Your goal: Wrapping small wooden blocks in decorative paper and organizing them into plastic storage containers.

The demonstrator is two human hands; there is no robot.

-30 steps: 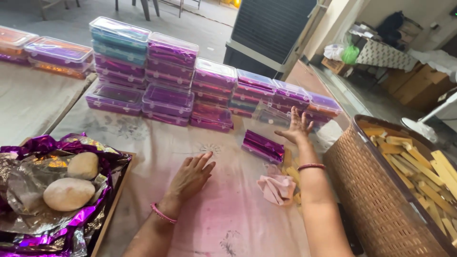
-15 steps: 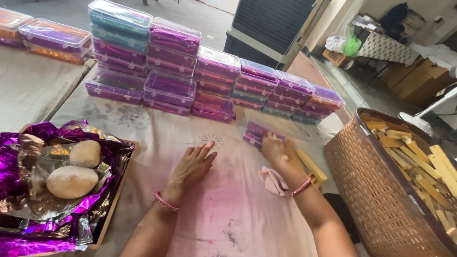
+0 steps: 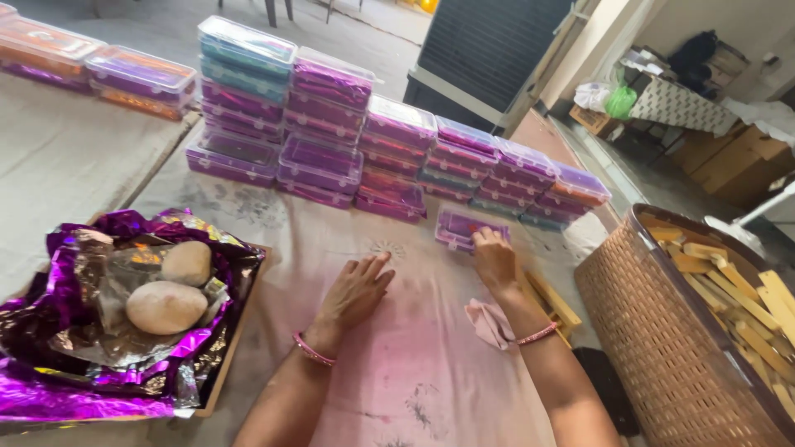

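My right hand point(image 3: 494, 257) rests on a small clear plastic box with purple contents point(image 3: 458, 227) that lies flat on the cloth-covered table point(image 3: 397, 364). My left hand point(image 3: 358, 290) lies palm down on the cloth, fingers spread, holding nothing. Both wrists wear pink bangles. A pink rag point(image 3: 490, 321) lies by my right forearm. Behind the box stand stacks of similar clear boxes point(image 3: 331, 124) filled with purple, teal and orange wrapping.
A tray lined with purple foil point(image 3: 124, 331) holds two pale dough-like lumps point(image 3: 166, 306) at the left. A woven basket point(image 3: 662, 331) with yellowish bars stands at the right. More boxes point(image 3: 91, 70) sit far left. A yellow wooden piece point(image 3: 553, 300) lies at the table's right edge.
My right hand drew back from the far stacks with the small purple box and now presses on it nearer to me. My left hand stayed flat on the cloth.
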